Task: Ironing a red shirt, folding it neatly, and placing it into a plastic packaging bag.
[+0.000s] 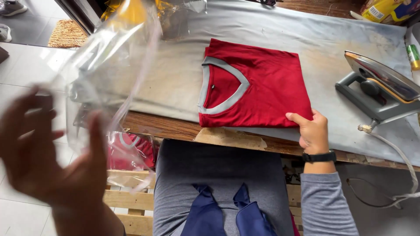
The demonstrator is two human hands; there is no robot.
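While the left hand (pixel 41 150) grips a clear bag (pixel 109 65) in its fingers, the right hand (pixel 311 131) rests its open fingers on the folded red shirt's (pixel 267 87) near right corner.

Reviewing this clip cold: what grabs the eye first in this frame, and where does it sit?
The folded red shirt with a grey V-neck lies mid-frame on the grey padded table, the right hand touching its lower right corner. At left, the blurred left hand holds up a clear plastic bag. An iron rests tipped on its side at the right edge.
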